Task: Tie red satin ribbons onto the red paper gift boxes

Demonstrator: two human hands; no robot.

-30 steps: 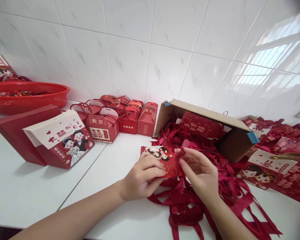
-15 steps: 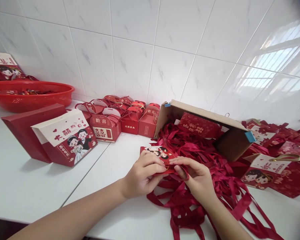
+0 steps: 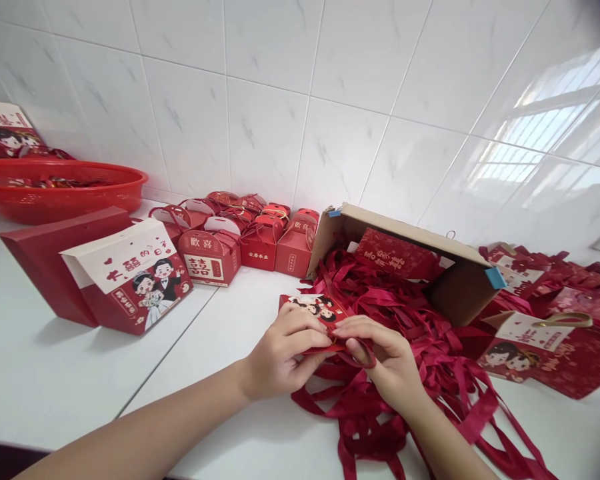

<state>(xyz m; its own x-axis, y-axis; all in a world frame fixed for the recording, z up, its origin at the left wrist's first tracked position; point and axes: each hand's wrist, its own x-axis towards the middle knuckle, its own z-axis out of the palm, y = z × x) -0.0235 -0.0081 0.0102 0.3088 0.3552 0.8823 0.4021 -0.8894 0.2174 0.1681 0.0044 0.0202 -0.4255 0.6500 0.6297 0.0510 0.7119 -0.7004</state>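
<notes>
Both hands are working close together on a red gift box point(image 3: 320, 308) printed with a cartoon couple. My left hand point(image 3: 290, 347) is closed on its left and near side, fingers bent over the top. My right hand point(image 3: 387, 360) pinches at the box's right edge, where a piece of red ribbon point(image 3: 364, 353) curls round the thumb. The fingertips of the two hands nearly meet, and what lies between them is partly hidden. Beneath and beyond the hands spreads a heap of loose dark red ribbons point(image 3: 375, 407).
A cardboard carton point(image 3: 410, 230) lies on its side, spilling ribbons. At left stand a white-and-red gift box point(image 3: 130, 280) and a red plastic basin point(image 3: 65, 200). Small red boxes point(image 3: 210, 257) line the tiled wall. More bags point(image 3: 575, 360) crowd the right.
My right hand has shifted slightly left, its fingertips closer to the left hand. The box stays in nearly the same place, and the view has moved a little.
</notes>
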